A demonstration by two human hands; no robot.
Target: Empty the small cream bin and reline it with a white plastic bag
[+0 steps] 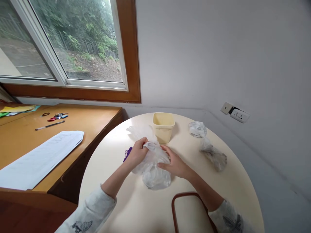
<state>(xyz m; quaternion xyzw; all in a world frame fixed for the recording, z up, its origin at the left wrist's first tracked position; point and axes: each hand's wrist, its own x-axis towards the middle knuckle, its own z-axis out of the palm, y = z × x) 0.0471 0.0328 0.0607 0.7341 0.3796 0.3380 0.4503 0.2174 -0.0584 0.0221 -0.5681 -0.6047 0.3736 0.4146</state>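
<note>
Over the middle of the round table, a crumpled translucent plastic bag (156, 176) is bunched between my two hands. My left hand (139, 152) is closed on its upper part, thumb on top. My right hand (175, 163) grips the bag's right side between thumb and curved fingers. Loose film spreads up and left past my left hand, close to a pale yellow plastic tub (163, 129). Something purple with a frayed edge (127, 154) shows partly behind my left wrist. What the bag contains, if anything, I cannot make out.
Two bunched plastic bags, one whitish (197, 128) and one brownish (215, 157), lie at the table's right. A brown-rimmed cream lid-like piece (190, 213) is at the front. On the left, a wooden desk (97, 113) holds papers (46, 158), a pen (50, 125) and keys (58, 117).
</note>
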